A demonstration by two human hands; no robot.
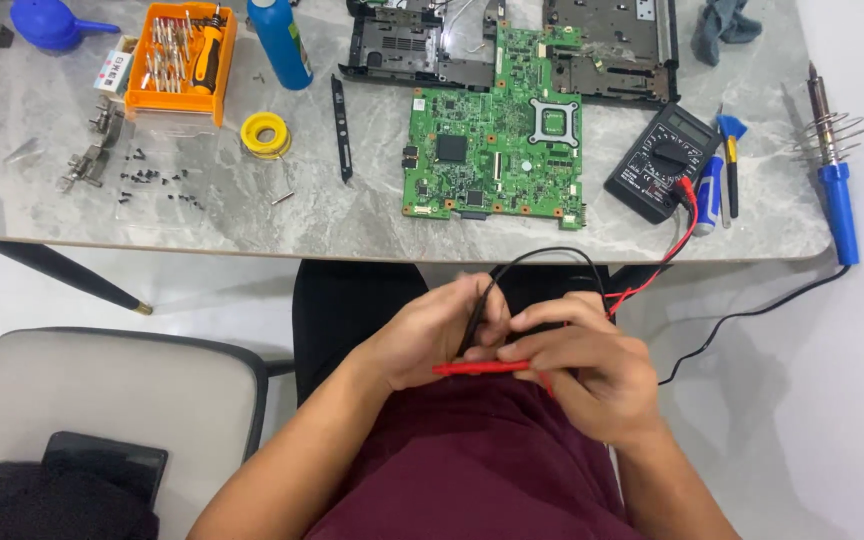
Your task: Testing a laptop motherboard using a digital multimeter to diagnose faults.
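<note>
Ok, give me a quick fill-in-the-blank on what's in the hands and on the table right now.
1. Both hands, left hand and right hand, hold the multimeter's red probe and ____ probe.
2. The circuit board on the table is ____ in colour.
3. The soldering iron has a ____ handle.

Missing words: black; green; blue

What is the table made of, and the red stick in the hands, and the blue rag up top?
The table looks like polished stone or a stone-look top: grey with pale veins and a soft sheen. The red stick seems to be smooth plastic, evenly coloured and slightly shiny; both the left hand and right hand hold it. The blue rag looks like soft cloth, crumpled into folds.
</note>
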